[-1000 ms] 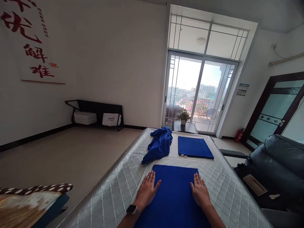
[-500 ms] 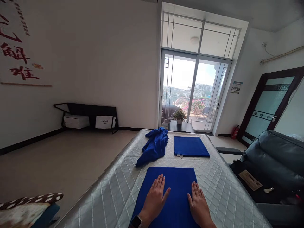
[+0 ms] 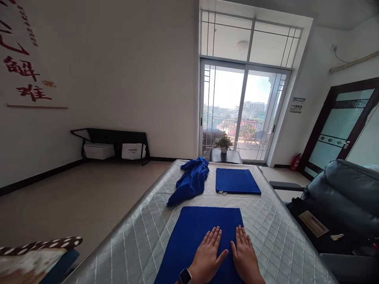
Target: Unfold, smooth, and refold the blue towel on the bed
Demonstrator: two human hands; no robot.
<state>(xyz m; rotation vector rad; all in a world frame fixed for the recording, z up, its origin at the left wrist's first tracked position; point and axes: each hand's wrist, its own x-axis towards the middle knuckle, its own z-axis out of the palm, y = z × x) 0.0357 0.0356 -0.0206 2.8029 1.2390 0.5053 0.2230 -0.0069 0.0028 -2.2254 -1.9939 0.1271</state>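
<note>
Close to me on the quilted silver cover lies a blue folded cloth (image 3: pixel 189 236), spread flat. My left hand (image 3: pixel 209 252), with a watch at the wrist, rests palm down on its middle, fingers stretched out. Flat near the cloth's right edge is my right hand (image 3: pixel 244 250), fingers also straight and the thumb pointing toward the left one. Neither hand grips anything. Farther off sits a second blue folded cloth (image 3: pixel 237 181), neat and square, with small white tags at its near edge. To its left a crumpled blue cloth (image 3: pixel 192 179) lies in a loose heap.
The quilted silver surface (image 3: pixel 133 240) extends under all the cloths. A dark armchair (image 3: pixel 349 205) stands along the right side. At the far end is a chair bearing a potted plant (image 3: pixel 224 142). A patterned cushion (image 3: pixel 38 260) shows at the lower left.
My left hand has slid right across the cloth, closer to my right hand. My right hand has shifted only slightly. The view has turned a little.
</note>
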